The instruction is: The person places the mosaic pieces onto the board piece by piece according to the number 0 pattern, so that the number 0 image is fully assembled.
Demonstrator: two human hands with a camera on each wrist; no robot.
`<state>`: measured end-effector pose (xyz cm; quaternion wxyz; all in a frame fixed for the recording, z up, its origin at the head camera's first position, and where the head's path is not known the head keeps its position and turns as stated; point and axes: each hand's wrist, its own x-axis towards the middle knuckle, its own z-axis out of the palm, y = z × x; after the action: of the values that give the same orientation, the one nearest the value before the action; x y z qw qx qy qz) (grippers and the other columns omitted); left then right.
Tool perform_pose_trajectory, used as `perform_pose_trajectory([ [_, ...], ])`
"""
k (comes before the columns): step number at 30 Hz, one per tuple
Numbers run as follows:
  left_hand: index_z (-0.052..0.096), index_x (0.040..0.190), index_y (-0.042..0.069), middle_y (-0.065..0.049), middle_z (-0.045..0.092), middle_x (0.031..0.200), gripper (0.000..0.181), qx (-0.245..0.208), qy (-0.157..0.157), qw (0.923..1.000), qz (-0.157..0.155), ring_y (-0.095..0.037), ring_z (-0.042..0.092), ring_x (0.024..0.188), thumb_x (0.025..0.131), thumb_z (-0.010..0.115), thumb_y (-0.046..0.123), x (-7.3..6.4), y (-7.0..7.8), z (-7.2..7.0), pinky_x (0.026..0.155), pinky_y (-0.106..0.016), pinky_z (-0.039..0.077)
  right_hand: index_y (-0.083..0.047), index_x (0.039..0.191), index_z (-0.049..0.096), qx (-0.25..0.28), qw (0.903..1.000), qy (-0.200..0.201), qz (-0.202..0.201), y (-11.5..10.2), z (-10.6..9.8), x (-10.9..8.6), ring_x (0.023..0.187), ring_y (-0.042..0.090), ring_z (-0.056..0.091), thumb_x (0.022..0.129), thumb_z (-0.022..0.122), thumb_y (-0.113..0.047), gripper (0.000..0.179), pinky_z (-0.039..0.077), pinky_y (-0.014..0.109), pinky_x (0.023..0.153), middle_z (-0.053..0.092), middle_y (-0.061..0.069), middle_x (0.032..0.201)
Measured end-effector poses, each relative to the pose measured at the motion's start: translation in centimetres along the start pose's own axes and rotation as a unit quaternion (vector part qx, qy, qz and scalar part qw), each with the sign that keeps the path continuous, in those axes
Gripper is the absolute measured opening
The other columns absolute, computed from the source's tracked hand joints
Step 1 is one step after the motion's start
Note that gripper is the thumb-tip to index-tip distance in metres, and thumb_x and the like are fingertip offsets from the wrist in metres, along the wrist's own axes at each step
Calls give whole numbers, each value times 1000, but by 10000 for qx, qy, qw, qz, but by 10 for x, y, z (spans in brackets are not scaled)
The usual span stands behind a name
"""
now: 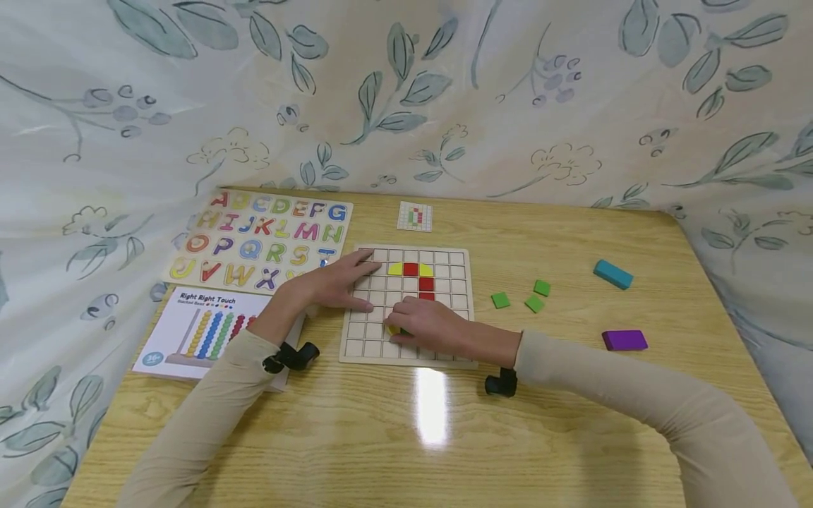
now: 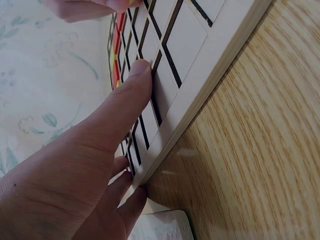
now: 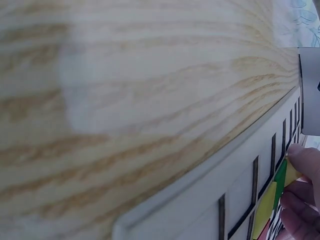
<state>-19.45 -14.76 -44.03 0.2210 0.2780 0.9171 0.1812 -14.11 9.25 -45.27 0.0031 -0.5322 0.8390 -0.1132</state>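
A wooden grid board [image 1: 375, 350] lies on the table, and my left hand [image 1: 333, 282] rests on its left edge with fingers and thumb extended. Over the lower middle squares, my right hand [image 1: 432, 326] pinches a yellow tile [image 3: 293, 172] between thumb and fingers. Beside that piece in the right wrist view sit a green tile [image 3: 280, 183] and another yellow tile [image 3: 264, 212]. Higher on the board, a red tile [image 1: 411, 269] lies between two rounded yellow tiles [image 1: 395, 269], with more red tiles [image 1: 426, 284] below to the right. My right hand hides some squares.
Behind the board lies a small pattern card [image 1: 415, 217]. Three loose green tiles [image 1: 500, 300] lie to the right, with a blue block [image 1: 613, 274] and a purple block [image 1: 625, 340] farther out. An alphabet board [image 1: 241, 219] and a printed box [image 1: 171, 331] occupy the left.
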Motion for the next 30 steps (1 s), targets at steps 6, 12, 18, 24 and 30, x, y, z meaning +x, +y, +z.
perform_pose_trajectory([
  [6,24,155,15,-13,5,165,88,-32,34,10000,59,-34,9,152,86,70,46,-1,0,0,120,-53,23,-15,108,67,-262,9994,-1,-220,1,0,0,92,12,60,92,67,-28,21,53,23,81,70,-5,102],
  [12,25,155,14,-12,7,164,88,-41,44,9999,98,-33,10,152,86,70,46,0,0,0,120,-52,24,-16,109,67,-360,9990,42,-271,2,3,0,91,11,60,92,67,-29,21,53,22,81,70,-5,102],
  [18,24,155,14,-13,6,164,89,11,25,9999,99,-33,10,152,86,69,47,0,1,-1,119,-52,25,-16,102,72,-451,9984,136,-317,2,4,-1,88,12,59,92,67,-27,16,52,22,78,69,-5,98],
  [24,24,155,15,-12,6,165,89,52,-2,10000,38,-33,9,152,86,69,48,0,2,-1,119,-51,25,-19,94,74,-666,9969,232,-355,1,3,-5,92,12,60,92,66,-28,12,52,22,83,69,-4,99],
  [30,24,155,14,-13,5,165,90,7,30,10000,52,-34,10,152,86,70,48,-1,1,-1,119,-52,24,-18,112,72,-736,9953,628,5,10,-11,-30,105,16,61,88,71,-34,28,54,28,88,68,0,113],
])
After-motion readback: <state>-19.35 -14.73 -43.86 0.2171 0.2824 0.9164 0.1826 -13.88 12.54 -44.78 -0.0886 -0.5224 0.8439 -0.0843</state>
